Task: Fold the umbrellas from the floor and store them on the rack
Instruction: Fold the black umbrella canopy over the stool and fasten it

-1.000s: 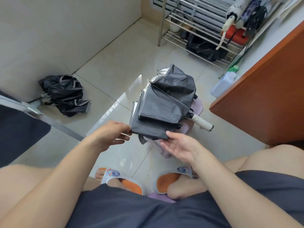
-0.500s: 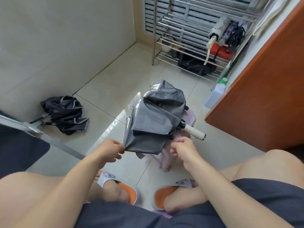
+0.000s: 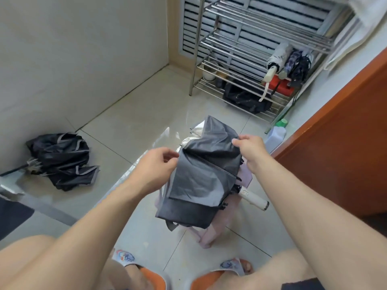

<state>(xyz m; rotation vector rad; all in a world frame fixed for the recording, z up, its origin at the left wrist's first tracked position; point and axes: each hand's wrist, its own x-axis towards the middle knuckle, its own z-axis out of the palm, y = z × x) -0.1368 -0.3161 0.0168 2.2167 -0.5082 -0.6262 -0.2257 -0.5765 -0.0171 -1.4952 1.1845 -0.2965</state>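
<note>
A collapsed grey umbrella (image 3: 201, 181) with a cream handle (image 3: 254, 199) lies on a small pink stool (image 3: 211, 233) in front of me. My left hand (image 3: 156, 164) pinches the canopy's left edge. My right hand (image 3: 250, 148) pinches a fold of fabric at its far right side. A second black umbrella (image 3: 62, 160), crumpled with grey trim, lies on the floor by the left wall. The metal rack (image 3: 251, 59) stands at the back and holds three folded umbrellas (image 3: 287, 61) on a middle shelf.
An orange wooden panel (image 3: 343, 147) rises at the right. A white bottle with a green cap (image 3: 276, 133) stands beside the rack's foot. A black bag (image 3: 247, 99) and a red box (image 3: 280, 86) sit on the lower shelves. My sandalled feet are below.
Both hands moved up along the grey umbrella from its near edge; the right hand went from under the canopy to gripping fabric at the far right. The view tilted up towards the rack.
</note>
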